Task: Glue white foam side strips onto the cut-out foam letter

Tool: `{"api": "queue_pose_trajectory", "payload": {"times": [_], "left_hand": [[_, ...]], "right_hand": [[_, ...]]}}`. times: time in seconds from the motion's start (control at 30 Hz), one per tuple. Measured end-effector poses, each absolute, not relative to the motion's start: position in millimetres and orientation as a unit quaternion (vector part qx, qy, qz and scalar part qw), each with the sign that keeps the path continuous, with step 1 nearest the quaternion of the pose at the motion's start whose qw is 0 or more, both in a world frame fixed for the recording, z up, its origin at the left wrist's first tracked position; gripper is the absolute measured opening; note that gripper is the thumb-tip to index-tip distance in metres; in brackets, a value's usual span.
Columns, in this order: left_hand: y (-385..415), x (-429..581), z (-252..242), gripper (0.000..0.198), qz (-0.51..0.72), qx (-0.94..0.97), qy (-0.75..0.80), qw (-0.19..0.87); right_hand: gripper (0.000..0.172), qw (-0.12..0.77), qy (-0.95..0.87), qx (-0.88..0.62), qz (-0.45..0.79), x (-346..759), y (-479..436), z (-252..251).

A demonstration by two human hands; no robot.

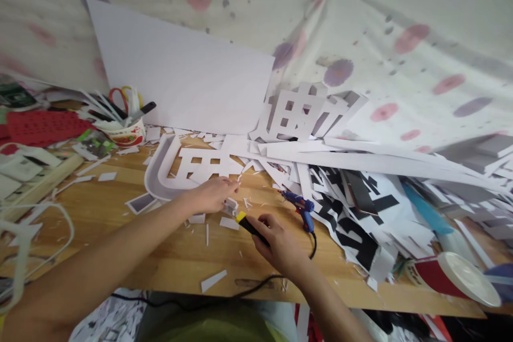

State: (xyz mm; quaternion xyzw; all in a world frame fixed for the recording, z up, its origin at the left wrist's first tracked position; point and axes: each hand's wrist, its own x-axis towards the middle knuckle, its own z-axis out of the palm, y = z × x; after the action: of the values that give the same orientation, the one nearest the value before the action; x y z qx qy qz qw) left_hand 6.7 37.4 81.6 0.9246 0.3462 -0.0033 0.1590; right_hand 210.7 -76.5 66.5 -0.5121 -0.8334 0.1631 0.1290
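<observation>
My right hand (278, 240) is wrapped around a utility knife (253, 228) with a black handle and a yellow end, which points up and left. Just ahead of that end, my left hand (216, 194) has its fingers curled together at a small white piece (230, 206) and seems to pinch it; the fingertips are partly hidden. Behind the left hand lies a white cut-out character (208, 166) with square openings, and a curved white raised-edge part (154, 171) stands around its left side. A blue glue gun (300, 206) lies right of my right hand.
Scissors and tools stand in a paper tub (130, 136) at the back left. A large white board (180, 69) leans on the curtain, beside finished white characters (294, 112). Long white strips (360, 160), a phone (360, 192) and a red-white cup (452, 275) lie right. A black cord (248, 291) crosses the front edge.
</observation>
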Motion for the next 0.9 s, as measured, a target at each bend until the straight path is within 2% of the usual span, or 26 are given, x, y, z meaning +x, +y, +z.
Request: {"api": "queue_pose_trajectory", "payload": {"times": [0.57, 0.9], "left_hand": [[40, 4, 75, 0.04, 0.007, 0.926, 0.344, 0.152], [39, 7, 81, 0.019, 0.025, 0.941, 0.31, 0.131]], "right_hand": [[0.043, 0.114, -0.832, -0.522, 0.151, 197, -69, 70], [0.042, 0.078, -0.816, -0.549, 0.163, 191, -69, 79]]}}
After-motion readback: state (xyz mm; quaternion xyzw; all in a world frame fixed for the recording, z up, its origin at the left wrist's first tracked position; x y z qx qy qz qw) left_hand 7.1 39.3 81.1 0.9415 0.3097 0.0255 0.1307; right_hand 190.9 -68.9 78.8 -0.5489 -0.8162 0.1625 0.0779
